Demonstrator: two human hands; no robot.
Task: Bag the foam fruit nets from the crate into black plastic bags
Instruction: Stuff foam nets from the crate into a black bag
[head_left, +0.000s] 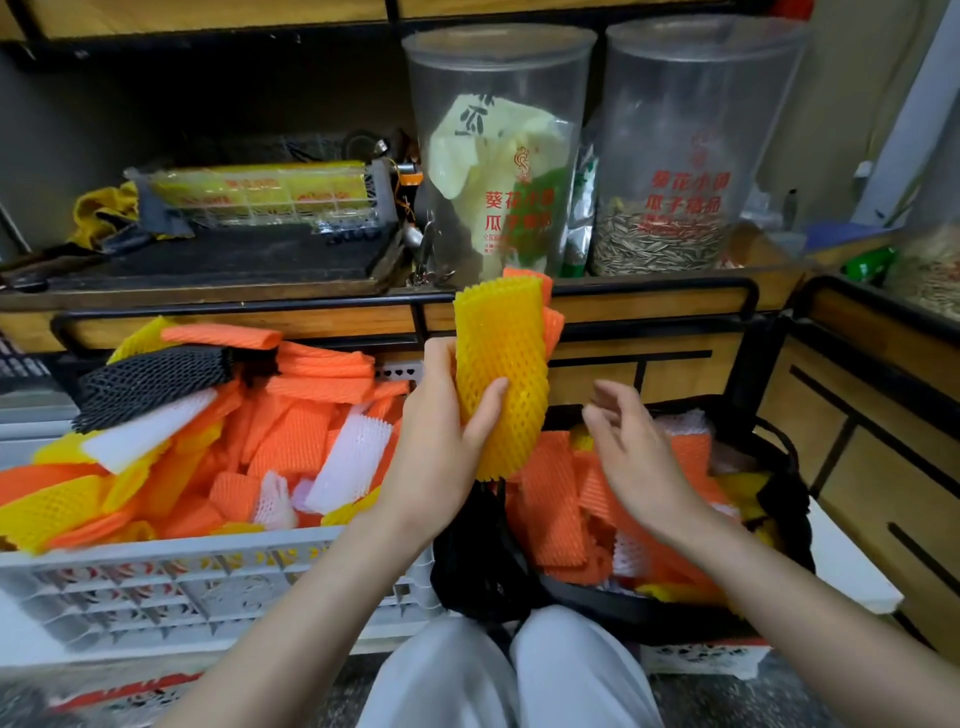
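Red Chinese characters run in two lines on the tall clear plastic canister holding striped sunflower seeds (696, 130): 葵花小, then a blurred fourth character, above 瓜子精品. The same red two-line print, under a small red emblem, stands on the neighbouring tall clear plastic canister stuffed with pale bags (498, 67); the finer lines beneath it cannot be read. Black brush strokes on a pale yellow bag (493, 140) inside are illegible. Red print on the flat yellow packets (260, 192) on the shelf is blurred.

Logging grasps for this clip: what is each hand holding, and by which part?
Left hand grips a yellow foam net, orange ones behind it, around its lower half. Right hand holds nothing.
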